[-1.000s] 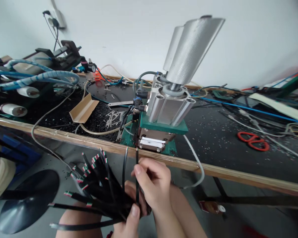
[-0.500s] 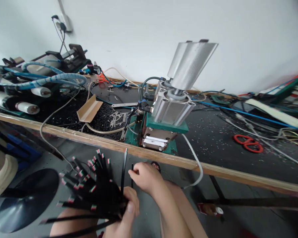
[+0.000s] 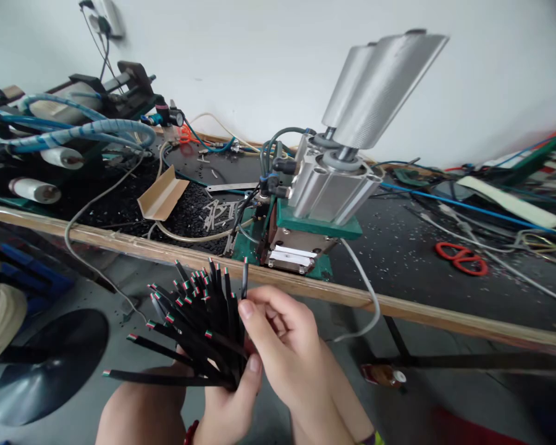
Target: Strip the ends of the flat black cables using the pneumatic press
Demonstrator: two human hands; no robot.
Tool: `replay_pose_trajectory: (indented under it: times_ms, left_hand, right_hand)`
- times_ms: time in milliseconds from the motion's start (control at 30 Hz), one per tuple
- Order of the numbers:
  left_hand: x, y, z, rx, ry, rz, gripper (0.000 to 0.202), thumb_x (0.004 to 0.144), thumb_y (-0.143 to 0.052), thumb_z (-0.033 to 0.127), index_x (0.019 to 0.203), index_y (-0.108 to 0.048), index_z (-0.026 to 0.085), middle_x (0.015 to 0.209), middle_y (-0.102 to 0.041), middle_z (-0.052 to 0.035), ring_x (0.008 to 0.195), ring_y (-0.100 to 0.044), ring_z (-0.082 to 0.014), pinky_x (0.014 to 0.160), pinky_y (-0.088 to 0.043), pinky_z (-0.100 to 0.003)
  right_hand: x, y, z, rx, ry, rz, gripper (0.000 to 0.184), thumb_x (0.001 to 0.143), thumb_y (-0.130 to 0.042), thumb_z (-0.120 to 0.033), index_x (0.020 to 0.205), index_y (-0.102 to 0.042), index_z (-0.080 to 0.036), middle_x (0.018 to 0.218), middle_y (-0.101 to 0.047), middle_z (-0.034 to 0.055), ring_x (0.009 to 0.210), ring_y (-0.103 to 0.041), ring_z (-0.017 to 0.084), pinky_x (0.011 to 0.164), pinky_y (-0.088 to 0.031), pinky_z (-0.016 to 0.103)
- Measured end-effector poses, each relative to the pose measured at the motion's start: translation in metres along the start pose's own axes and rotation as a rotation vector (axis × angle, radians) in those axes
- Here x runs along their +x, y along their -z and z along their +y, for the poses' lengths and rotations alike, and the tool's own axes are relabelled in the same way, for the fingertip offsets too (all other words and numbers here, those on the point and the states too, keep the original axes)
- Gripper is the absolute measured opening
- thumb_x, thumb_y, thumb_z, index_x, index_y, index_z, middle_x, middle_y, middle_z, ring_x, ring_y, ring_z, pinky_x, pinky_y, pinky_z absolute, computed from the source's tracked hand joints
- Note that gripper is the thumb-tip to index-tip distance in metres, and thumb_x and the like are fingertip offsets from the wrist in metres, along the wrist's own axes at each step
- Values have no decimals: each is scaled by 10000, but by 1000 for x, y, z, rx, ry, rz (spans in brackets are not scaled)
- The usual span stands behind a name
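Note:
My left hand (image 3: 229, 402) is closed around the base of a bundle of black flat cables (image 3: 194, 321) that fan out up and to the left, their tips showing red, white and green wires. My right hand (image 3: 278, 337) pinches one single black cable (image 3: 244, 281) that stands upright beside the bundle, its tip just below the wooden bench edge (image 3: 398, 306). Straight ahead on the bench stands a small pneumatic press (image 3: 327, 198) with a silver cylinder on a green base.
A cardboard piece (image 3: 160, 194), loose metal bits and hoses lie left of the press. Red scissors (image 3: 461, 258) and many cables lie on the right. A machine with blue hoses (image 3: 65, 139) stands far left. A black disc (image 3: 50, 355) sits low on the left.
The bundle has been raised and gathered tighter. My right hand moved from beside the bundle to pinching one cable upright nearer the press. The view shifted slightly.

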State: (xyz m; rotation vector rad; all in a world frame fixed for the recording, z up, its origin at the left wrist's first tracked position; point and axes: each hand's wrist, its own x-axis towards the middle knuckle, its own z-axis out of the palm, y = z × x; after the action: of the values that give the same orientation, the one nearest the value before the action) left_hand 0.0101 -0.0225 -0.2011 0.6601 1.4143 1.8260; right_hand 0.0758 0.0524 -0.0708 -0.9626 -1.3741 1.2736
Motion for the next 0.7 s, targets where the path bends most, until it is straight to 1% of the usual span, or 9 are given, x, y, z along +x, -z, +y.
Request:
replay_pose_trajectory:
  times_ms: [33,67,100,167,233,333,400,567,700]
  left_hand:
    - [0,-1,0,5,6,4,371,897,-1007,559,1003,-841,244,977,-839,-53,1012,-834,-287,847,-718,-336]
    - [0,-2,1,3,15,-2,388,898,-1003,575,1007,-838,242,958,-836,-48,957,-828,-274,824,-713,-331]
    - [0,-4,3,-7,25,-18,397,912,-989,591,991,-826,238,886,-813,-34,839,-804,-247,753,-697,-317]
    - [-1,-9,5,-37,36,-68,426,957,-938,628,954,-783,232,715,-713,14,592,-668,-179,572,-607,-279]
    - [-1,-12,7,-65,30,-107,450,984,-898,657,985,-750,232,666,-654,44,496,-561,-140,484,-518,-256]
    - [1,-11,3,-86,7,-150,439,978,-911,632,1051,-739,234,720,-685,35,521,-591,-143,523,-557,-266]
    - [4,-8,-3,-81,-7,-180,435,943,-951,605,1019,-746,229,736,-698,20,539,-619,-156,555,-599,-291]
    - [13,-3,-18,-50,-37,-226,437,895,-995,591,922,-750,230,684,-667,8,587,-680,-200,616,-662,-335]
    - [15,-6,-17,-26,-56,-247,407,903,-989,582,905,-752,251,659,-655,17,590,-682,-208,582,-640,-323]
  right_hand:
    - [1,0,0,32,-24,16,312,1047,-783,-483,879,-768,-221,626,-520,-51,569,-431,125,527,-330,257]
    - [2,-1,1,64,-56,39,332,1037,-790,-499,856,-747,-223,622,-506,-55,565,-416,124,523,-330,253]
    - [3,-1,1,96,-88,71,347,1024,-797,-509,835,-728,-226,621,-497,-59,559,-402,121,520,-334,249]
    - [4,-1,4,167,-124,153,368,1000,-809,-503,785,-693,-228,617,-495,-63,541,-376,110,513,-344,240]
    - [6,-2,10,242,-97,232,411,992,-813,-486,714,-654,-228,600,-502,-65,507,-346,94,493,-344,233]
    - [12,-3,23,319,-4,310,488,990,-818,-486,631,-604,-234,548,-496,-60,463,-372,97,454,-336,234]
    - [17,-2,30,363,20,333,490,991,-817,-478,616,-609,-240,515,-498,-54,448,-404,113,439,-328,244]
    - [29,5,40,424,74,350,485,992,-799,-408,589,-589,-241,481,-459,-71,431,-354,104,451,-293,257]
    - [34,9,44,427,99,336,468,1021,-772,-359,601,-603,-241,498,-479,-68,452,-380,109,480,-309,269]
